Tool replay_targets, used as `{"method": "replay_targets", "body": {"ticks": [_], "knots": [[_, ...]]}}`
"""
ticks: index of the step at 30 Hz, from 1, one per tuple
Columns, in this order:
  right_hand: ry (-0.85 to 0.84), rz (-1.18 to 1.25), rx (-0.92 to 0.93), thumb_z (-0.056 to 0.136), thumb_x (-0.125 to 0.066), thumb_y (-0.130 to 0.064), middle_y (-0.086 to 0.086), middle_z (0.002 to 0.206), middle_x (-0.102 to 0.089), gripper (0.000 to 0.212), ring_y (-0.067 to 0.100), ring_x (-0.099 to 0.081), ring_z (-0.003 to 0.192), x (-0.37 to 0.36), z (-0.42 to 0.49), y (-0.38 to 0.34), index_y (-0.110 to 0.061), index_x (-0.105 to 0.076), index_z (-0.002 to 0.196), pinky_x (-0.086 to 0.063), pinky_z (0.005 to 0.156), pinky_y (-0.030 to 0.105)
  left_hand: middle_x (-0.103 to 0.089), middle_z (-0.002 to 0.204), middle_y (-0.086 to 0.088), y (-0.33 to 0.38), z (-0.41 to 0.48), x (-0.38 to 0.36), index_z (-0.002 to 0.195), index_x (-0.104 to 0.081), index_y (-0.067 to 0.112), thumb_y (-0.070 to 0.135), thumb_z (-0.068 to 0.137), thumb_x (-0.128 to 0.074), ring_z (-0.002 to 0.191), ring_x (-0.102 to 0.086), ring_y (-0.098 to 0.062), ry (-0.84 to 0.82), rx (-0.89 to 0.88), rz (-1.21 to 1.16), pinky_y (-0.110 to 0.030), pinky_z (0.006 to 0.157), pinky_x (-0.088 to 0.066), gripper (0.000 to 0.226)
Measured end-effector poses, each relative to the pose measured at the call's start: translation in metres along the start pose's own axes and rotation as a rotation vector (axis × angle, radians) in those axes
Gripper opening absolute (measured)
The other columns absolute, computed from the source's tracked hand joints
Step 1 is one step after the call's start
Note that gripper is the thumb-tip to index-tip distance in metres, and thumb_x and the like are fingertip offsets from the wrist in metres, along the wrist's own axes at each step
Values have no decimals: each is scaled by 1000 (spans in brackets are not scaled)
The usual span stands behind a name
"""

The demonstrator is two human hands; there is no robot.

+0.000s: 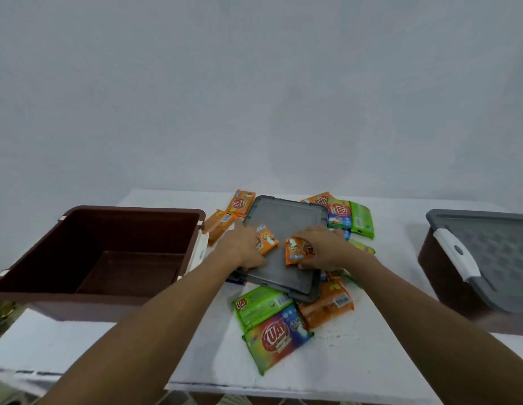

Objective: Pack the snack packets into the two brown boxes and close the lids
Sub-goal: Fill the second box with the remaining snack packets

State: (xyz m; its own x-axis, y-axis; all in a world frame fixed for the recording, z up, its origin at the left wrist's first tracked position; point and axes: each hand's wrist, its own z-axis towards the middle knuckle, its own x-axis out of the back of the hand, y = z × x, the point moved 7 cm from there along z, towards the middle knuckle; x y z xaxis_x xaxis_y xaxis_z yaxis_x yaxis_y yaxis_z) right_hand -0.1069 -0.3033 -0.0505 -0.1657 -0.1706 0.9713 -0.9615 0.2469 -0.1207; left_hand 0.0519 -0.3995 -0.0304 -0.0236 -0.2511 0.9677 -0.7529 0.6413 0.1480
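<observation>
An open brown box (131,213) stands empty at the left of the white table. A second brown box (447,273) at the right edge has its grey lid (494,247) on and a white latch. A loose grey lid (286,217) lies in the middle on top of several snack packets. My left hand (242,247) holds a small orange packet (267,239) over that lid. My right hand (321,248) grips another orange packet (298,249) beside it. Green, orange and multicoloured packets (279,337) lie around the lid.
The white table (356,355) ends at its near edge just below the packets. More packets (349,216) lie behind the lid near the plain wall. Bare cloth lies between the packets and the right box.
</observation>
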Motion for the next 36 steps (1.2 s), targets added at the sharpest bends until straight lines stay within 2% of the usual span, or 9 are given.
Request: {"method": "replay_targets", "body": {"ticks": [5,8,12,15,18,23,28,33,36], "knots": [[243,271,-91,73,-78,-51,9,122,-60,76,27,-57,108,28,2,9,-13,-47,131,-44,80,32,-55,118,-9,1,-2,28,137,-26,14,40,67,-77,106,-58,-31,100,6,-135,-39,73,-46,91],[308,634,-169,77,-80,-38,9,112,-59,54,24,-61,93,45,1,20,-14,-49,114,-52,73,36,-59,105,-4,-5,-2,43,139,-24,16,39,67,-75,97,-62,-26,75,17,-255,-38,77,-54,91],[185,978,-242,77,-80,-18,9,101,-67,38,28,-70,85,49,3,17,-16,-59,108,-60,62,42,-53,108,-1,-25,-7,66,133,-40,16,38,80,-69,85,-57,-17,113,36,-519,-23,52,-43,64],[26,1188,-286,81,-73,-3,13,84,-73,25,21,-72,70,48,1,-1,2,-63,103,-58,55,30,-63,104,-2,-51,-9,82,108,-57,19,46,85,-64,88,-62,-19,174,-10,-631,-30,68,-48,36],[-30,1372,-244,82,-61,9,15,81,-71,10,21,-70,69,54,4,-27,-2,-61,83,-57,56,28,-68,95,-4,-75,-19,97,95,-62,19,35,92,-60,86,-64,-21,162,-113,-735,-37,82,-49,16],[18,1475,-144,81,-58,10,14,83,-70,21,23,-69,73,78,24,-91,-10,-58,76,-56,52,27,-67,97,0,-134,-41,109,103,-59,17,25,96,-58,84,-63,-17,70,-190,-617,-29,73,-49,11],[24,1257,-109,82,-67,0,14,90,-72,19,18,-71,74,93,44,-163,-12,-57,70,-55,54,25,-64,107,-5,-223,-50,110,106,-54,19,17,94,-57,90,-63,-18,-16,-136,-323,-36,81,-51,12],[44,639,8,77,-75,-14,4,86,-72,16,19,-72,81,98,66,-244,-14,-59,76,-56,65,33,-55,107,1,-273,-50,91,115,-51,18,17,94,-55,95,-55,-18,-155,-126,-81,-33,81,-44,21],[35,290,77,82,-70,-17,-4,87,-62,14,14,-60,79,84,82,-285,-19,-57,78,-43,58,24,-56,104,0,-283,-43,71,111,-53,16,15,93,-56,93,-56,-18,-243,-152,-26,-28,72,-43,19]]}}
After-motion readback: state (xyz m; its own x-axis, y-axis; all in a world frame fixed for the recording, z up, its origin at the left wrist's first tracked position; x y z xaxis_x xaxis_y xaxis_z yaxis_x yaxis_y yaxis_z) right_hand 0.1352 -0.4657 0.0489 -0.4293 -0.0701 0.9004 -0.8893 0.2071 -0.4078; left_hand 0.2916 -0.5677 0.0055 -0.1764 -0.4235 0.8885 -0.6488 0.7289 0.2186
